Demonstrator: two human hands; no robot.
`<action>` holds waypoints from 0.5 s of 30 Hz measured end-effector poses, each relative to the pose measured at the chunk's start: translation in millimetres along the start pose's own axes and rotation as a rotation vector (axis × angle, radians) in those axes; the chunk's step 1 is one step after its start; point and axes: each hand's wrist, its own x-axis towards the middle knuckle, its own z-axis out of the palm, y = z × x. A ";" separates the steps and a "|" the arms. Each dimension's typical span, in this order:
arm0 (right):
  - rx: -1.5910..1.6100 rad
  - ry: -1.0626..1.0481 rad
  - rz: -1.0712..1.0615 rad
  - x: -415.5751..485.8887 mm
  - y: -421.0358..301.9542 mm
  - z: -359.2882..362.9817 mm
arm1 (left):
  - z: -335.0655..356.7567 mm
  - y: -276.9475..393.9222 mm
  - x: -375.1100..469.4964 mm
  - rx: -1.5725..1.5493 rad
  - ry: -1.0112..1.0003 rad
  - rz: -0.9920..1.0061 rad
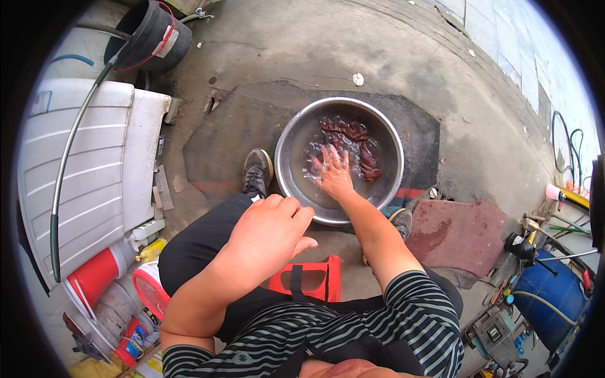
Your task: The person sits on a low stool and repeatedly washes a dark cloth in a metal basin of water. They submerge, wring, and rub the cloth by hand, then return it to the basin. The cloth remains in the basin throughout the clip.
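Note:
A round metal basin (397,156) with cloudy water stands on a dark mat on the ground. Dark red-brown wet cloth (370,163) lies in the water, partly under the surface. My right hand (334,175) is in the basin, fingers spread at the water beside the cloth, holding nothing that shows. My left hand (272,231) is raised over my knee, outside the basin's near left rim, with its fingers loosely bent; its palm side is hidden, so whether it holds anything does not show.
At left are a white ribbed plastic panel (80,175), a black bucket (158,40) with a hose, red buckets and bottles. A red stool (333,279) is beneath me. To the right lie a reddish board (453,234), a blue barrel (550,295) and assorted tools.

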 end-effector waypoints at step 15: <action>0.161 0.075 -0.027 -9.7 20.1 -44.7 | 23.8 -7.9 18.5 0.077 -0.118 -0.007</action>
